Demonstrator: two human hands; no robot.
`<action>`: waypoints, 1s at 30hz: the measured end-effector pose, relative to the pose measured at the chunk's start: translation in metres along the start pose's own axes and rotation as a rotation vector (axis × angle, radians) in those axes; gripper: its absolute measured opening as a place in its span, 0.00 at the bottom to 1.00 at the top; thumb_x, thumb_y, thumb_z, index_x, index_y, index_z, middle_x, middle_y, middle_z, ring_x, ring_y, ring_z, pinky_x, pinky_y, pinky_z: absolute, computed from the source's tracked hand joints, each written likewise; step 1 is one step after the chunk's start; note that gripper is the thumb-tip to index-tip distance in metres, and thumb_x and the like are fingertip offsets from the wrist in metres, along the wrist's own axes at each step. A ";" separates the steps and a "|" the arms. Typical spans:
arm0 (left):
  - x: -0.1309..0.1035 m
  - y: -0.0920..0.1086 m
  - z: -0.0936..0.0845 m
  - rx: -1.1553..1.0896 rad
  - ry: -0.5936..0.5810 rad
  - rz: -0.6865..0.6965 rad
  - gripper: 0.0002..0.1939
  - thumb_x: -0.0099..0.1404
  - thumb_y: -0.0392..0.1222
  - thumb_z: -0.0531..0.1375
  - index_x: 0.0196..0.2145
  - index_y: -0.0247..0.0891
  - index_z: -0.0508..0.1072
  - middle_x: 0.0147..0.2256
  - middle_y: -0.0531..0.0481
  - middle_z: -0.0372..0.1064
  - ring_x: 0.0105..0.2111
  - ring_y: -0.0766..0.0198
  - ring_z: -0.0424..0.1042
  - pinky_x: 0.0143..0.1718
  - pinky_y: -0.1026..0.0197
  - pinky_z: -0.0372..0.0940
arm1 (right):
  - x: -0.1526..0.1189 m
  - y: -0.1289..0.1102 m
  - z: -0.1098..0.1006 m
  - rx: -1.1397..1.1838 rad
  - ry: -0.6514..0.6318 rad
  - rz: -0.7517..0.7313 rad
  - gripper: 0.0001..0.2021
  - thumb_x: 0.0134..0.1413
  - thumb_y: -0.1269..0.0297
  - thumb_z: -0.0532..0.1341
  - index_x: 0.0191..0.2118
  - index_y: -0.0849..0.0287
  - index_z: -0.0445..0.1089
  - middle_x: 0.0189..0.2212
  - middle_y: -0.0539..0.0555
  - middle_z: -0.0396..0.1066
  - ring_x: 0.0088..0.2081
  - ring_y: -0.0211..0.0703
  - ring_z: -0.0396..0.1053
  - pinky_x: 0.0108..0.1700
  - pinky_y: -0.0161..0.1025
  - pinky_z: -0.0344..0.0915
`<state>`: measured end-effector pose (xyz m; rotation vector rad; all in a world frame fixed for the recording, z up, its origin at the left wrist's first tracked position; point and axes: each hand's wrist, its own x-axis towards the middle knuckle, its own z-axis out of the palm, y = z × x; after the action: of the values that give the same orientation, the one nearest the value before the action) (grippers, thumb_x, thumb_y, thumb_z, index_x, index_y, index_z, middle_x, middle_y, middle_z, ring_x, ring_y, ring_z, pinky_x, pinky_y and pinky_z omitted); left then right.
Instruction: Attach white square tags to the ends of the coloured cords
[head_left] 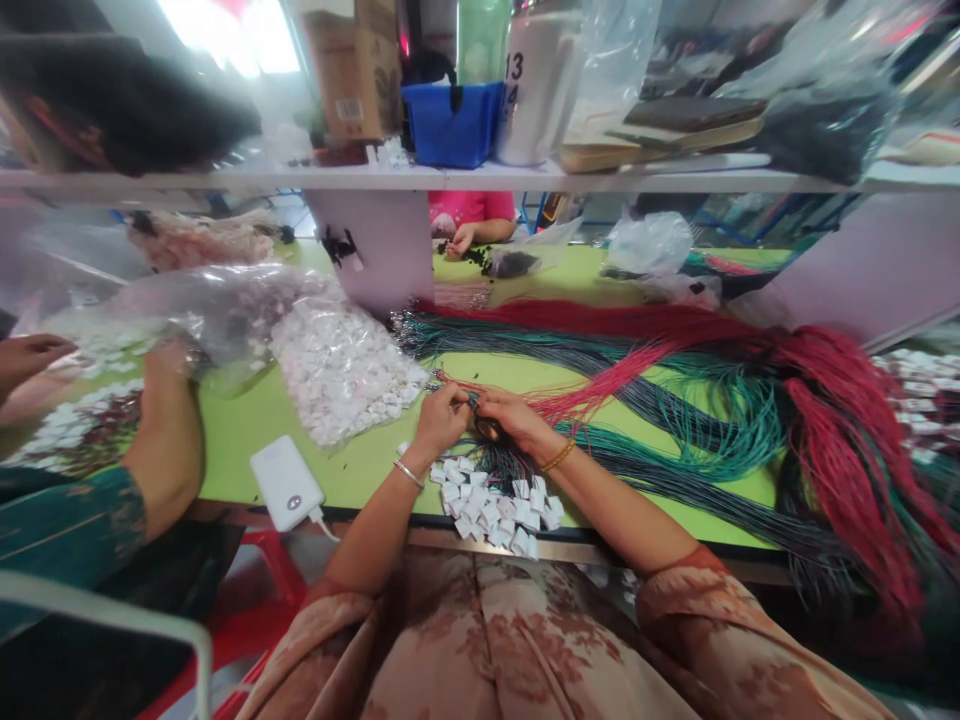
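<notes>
My left hand (441, 418), closed, pinching thin wires (473, 399); my right hand (517, 420), curled, gripping them too. Nearer me: white connectors (491, 508). Rightward: red wires (847, 400).

Between 12 and 1 o'clock on my view, I can read a dark "13" on the tall white container (538, 95) standing on the shelf (285, 181). Just beneath it I make out a "4"; whether another digit precedes it, I can't tell. At 11 o'clock, the cardboard box (356, 65) carries a pale barcode label (349, 109), its characters too blurred for me to read. At 8 o'clock, the white power bank (281, 475) bears a small round mark (294, 503) I can't decipher.
</notes>
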<state>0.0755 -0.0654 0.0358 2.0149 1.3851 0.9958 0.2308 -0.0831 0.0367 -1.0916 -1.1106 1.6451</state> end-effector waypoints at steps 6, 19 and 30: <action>0.003 -0.002 0.001 -0.262 -0.036 -0.088 0.02 0.52 0.35 0.57 0.27 0.37 0.66 0.27 0.53 0.68 0.28 0.66 0.68 0.34 0.62 0.64 | 0.004 0.005 -0.001 0.017 0.042 0.004 0.11 0.39 0.59 0.63 0.22 0.59 0.62 0.13 0.44 0.60 0.15 0.30 0.53 0.19 0.33 0.47; 0.003 -0.007 -0.008 0.010 -0.267 0.287 0.11 0.63 0.36 0.52 0.39 0.36 0.74 0.36 0.47 0.74 0.36 0.63 0.71 0.41 0.60 0.63 | 0.001 0.009 0.002 -0.028 0.068 -0.041 0.08 0.44 0.60 0.61 0.24 0.59 0.66 0.13 0.45 0.61 0.17 0.32 0.53 0.21 0.33 0.48; 0.000 -0.005 0.004 0.356 -0.200 0.090 0.12 0.66 0.38 0.50 0.34 0.39 0.73 0.32 0.47 0.73 0.33 0.60 0.69 0.35 0.61 0.58 | -0.023 0.004 0.012 -0.246 -0.029 -0.095 0.12 0.47 0.58 0.59 0.21 0.58 0.61 0.11 0.43 0.56 0.13 0.30 0.50 0.17 0.31 0.45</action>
<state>0.0759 -0.0636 0.0299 2.3777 1.4516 0.5911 0.2246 -0.1079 0.0405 -1.1528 -1.3907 1.4818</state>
